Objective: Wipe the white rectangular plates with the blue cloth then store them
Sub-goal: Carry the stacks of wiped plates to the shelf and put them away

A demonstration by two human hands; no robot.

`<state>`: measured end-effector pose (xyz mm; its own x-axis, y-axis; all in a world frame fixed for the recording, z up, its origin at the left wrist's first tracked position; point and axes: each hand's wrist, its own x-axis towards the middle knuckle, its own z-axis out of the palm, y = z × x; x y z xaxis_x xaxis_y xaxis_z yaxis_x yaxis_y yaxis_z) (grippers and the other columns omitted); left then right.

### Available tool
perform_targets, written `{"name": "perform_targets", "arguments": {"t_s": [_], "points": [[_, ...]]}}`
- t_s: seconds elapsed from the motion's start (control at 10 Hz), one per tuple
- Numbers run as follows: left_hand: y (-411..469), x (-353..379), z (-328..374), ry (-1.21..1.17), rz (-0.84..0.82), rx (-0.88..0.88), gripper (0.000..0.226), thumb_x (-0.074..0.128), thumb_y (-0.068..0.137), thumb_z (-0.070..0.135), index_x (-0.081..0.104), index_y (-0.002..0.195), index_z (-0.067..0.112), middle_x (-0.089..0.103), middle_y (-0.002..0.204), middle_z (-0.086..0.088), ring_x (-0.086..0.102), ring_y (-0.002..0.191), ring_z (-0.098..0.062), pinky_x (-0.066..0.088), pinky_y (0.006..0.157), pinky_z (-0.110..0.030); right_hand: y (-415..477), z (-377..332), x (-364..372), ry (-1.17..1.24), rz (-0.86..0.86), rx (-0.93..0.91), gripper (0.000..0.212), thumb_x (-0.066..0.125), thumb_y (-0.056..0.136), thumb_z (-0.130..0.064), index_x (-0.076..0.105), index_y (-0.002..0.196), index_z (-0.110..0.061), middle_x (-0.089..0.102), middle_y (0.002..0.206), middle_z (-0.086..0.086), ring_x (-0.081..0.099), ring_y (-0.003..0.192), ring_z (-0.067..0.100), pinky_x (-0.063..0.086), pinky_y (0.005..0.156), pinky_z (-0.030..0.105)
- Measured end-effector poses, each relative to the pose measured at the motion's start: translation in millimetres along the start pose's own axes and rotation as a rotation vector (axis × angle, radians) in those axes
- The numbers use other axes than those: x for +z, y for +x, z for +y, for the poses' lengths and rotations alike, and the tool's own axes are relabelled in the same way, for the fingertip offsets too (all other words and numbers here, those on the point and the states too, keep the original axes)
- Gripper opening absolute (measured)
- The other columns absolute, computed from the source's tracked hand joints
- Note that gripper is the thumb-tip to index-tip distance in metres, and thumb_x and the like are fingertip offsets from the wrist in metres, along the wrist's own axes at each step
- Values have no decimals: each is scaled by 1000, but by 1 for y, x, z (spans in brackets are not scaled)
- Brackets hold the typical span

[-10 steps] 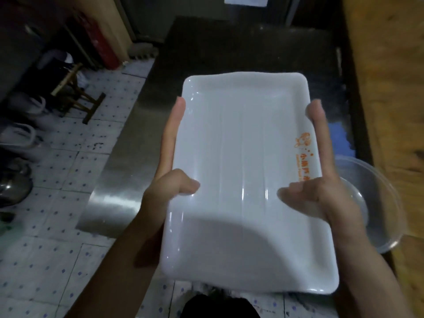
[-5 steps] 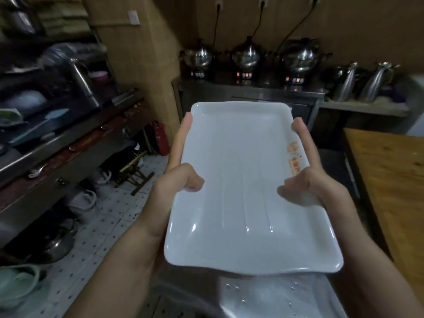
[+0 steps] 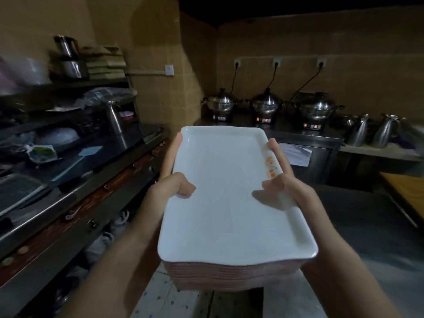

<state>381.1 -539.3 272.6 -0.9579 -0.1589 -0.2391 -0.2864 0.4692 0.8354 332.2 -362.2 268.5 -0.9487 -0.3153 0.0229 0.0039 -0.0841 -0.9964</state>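
— Short of the counter (image 3: 305,136), the one with the pots (image 3: 266,104) on it, hangs the stack (image 3: 229,214) of white plates, well apart from it and resting on nothing but hands.

— Which way does it lie?

— Long axis straight at the counter. One short end points towards it. The other points back at the carrier, where the rims of the lower plates show in layers. The top plate looks about level.

— And the hands?

— One on each long side, about midway along, neither nearer the counter than the other. Facing the counter, the left hand (image 3: 169,189) is on the left side and the right hand (image 3: 286,191) opposite.

— Gripping?

— Clamping, I'd say. Each thumb (image 3: 184,187) is bent in over the top plate's rim and lies on its face. The fingers (image 3: 172,154) run straight along the sides towards the counter. How the others sit beneath the stack I cannot tell, because it hides them.

— Holding anything else? The blue cloth?

— Only plates. No cloth that I can see.

— So it's the storing step.

— That's my guess. Wherever it goes, the stack should go down flat, and the fingers beneath must slip out sideways. The right forefinger (image 3: 278,157) lies just beside the small orange print (image 3: 270,167) on the rim.
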Motion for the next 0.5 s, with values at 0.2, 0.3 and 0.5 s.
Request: {"name": "perform_targets", "arguments": {"t_s": [0.2, 0.3, 0.5], "points": [[-4, -70, -31, -720, 120, 314, 65, 32, 89, -14, 42, 131, 35, 58, 112, 21, 64, 93, 5, 47, 72, -7, 34, -2, 93, -60, -12, 25, 73, 34, 89, 19, 26, 145, -28, 30, 118, -11, 48, 55, -1, 34, 37, 6], [12, -92, -48, -758, 149, 381, 63, 57, 74, 4, 41, 117, 46, 54, 100, 31, 57, 92, 8, 49, 71, -16, 49, -3, 115, -53, -1, 25, 74, 35, 89, 18, 25, 145, -30, 35, 114, -9, 41, 28, -9, 32, 34, 6], [76, -135, -59, -784, 158, 402, 66, 55, 79, -3, 41, 119, 47, 51, 118, 21, 54, 101, -5, 42, 82, -23, 116, 0, 146, -71, 29, 42, 75, 34, 90, 19, 20, 147, -26, 41, 105, -7, 42, 30, -9, 32, 35, 7]]}}
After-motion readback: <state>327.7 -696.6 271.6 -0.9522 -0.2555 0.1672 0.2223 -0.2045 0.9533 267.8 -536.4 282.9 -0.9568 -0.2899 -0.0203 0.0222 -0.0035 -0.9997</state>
